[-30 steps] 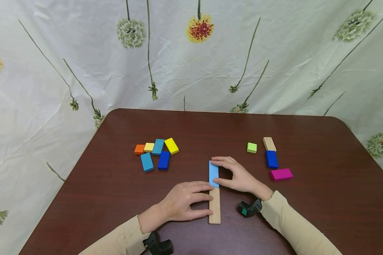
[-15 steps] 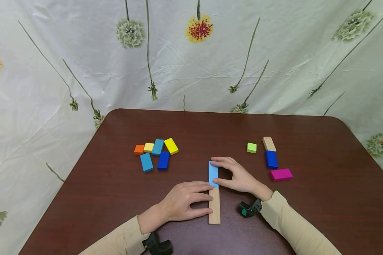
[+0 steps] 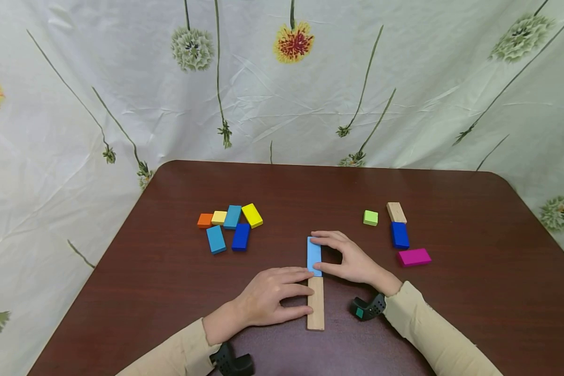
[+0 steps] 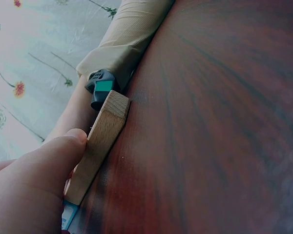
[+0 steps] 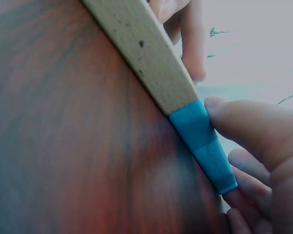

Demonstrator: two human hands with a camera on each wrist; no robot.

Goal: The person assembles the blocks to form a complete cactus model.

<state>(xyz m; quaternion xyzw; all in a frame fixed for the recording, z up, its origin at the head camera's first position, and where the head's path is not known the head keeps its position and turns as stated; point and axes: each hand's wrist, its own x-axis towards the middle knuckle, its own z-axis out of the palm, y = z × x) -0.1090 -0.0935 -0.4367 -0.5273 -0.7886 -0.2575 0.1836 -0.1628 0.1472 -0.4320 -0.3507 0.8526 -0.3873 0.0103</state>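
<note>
A long plain wooden block (image 3: 316,308) lies on the table, its far end meeting the near end of a light blue block (image 3: 314,253). Together they form a straight line. My left hand (image 3: 277,297) rests its fingertips and thumb along the wooden block's left side and top edge; its thumb tip (image 4: 78,135) shows on the edge in the left wrist view. From the right, my right hand (image 3: 350,258) holds the light blue block. In the right wrist view, its thumb (image 5: 224,114) touches the blue block's edge near the joint, with the other fingers round its far end.
Orange, yellow and blue blocks cluster at the back left, including a dark blue block (image 3: 241,237). At the right are a green cube (image 3: 370,218), a small wooden block (image 3: 397,212), a blue block (image 3: 400,235) and a magenta block (image 3: 414,257). A flowered cloth (image 3: 263,94) hangs behind the table.
</note>
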